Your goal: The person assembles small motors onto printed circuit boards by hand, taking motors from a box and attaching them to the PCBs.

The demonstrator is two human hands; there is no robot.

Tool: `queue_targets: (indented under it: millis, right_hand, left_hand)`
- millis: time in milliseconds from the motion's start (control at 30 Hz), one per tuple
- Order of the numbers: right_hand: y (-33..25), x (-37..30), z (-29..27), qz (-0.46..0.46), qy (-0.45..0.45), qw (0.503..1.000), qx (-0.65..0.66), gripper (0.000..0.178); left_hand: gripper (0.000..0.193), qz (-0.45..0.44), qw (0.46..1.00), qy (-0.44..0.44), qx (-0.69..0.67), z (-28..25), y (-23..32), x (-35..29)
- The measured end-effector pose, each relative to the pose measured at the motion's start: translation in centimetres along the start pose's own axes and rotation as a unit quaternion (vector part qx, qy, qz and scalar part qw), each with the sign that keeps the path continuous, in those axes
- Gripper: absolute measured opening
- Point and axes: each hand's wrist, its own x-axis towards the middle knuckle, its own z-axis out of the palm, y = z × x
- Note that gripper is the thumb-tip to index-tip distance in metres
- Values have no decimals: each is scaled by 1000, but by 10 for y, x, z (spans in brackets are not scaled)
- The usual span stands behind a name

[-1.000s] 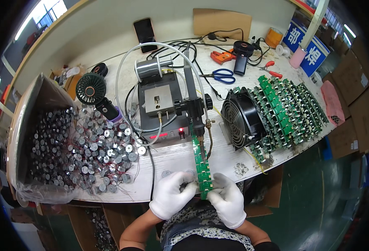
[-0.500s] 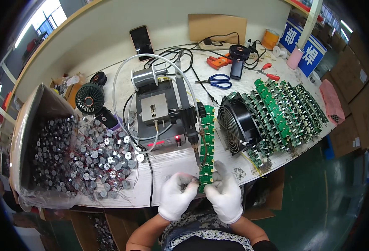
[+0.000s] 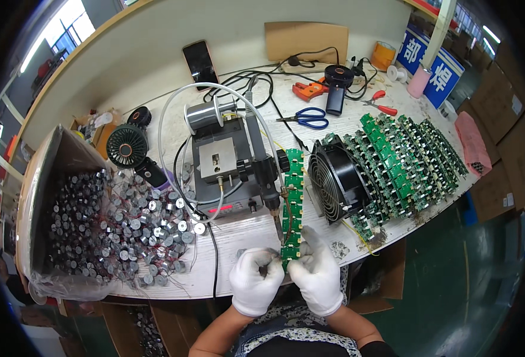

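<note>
A long strip of green circuit boards [image 3: 294,205] lies lengthwise on the bench, its near end between my white-gloved hands. My left hand [image 3: 255,282] is closed in a pinch at the left edge of that end; what lies between its fingertips is too small and shaded to name. On the other side my right hand [image 3: 319,281] grips the strip's near right edge between thumb and fingers. Just above the hands, the tip of a soldering iron [image 3: 277,223] in a stand points down at the strip. Behind my left fingers sits a small grey motor [image 3: 240,253].
Left, small motors with wires [image 3: 146,232] spill from a plastic-lined box [image 3: 24,208]. A soldering station [image 3: 221,199] with a solder spool [image 3: 205,115] stands behind. A black fan [image 3: 334,184] and stacked circuit boards [image 3: 393,160] are right; blue scissors [image 3: 310,118] lie farther back.
My left hand has turned slightly and moved a little right, closer to the strip. The right hand has shifted slightly left. The soldering station's red lamp no longer shows lit.
</note>
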Motion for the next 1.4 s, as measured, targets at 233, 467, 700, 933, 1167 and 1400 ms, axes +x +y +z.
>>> queue_targets:
  millis: [233,467,700,933,1167,1400]
  right_hand:
    - [-4,8,2,-15,-7,1000,-8,67]
    - [-3,10,2,-19,4,1000,-10,67]
    - [-11,13,3,-22,-1,1000,-21,66]
    - [-13,12,5,-22,10,1000,-21,65]
    - [-6,12,4,-23,5,1000,-1,66]
    - [1,9,1,-17,10,1000,7,68]
  left_hand:
    - [20,29,999,21,14,1,5,10]
    - [15,36,999,19,18,3,3,12]
    - [17,53,998,12,40,3,4,16]
    - [17,78,995,13,58,2,5,19]
    - [18,67,996,12,57,2,5,17]
    - [18,76,995,18,67,2,2,14]
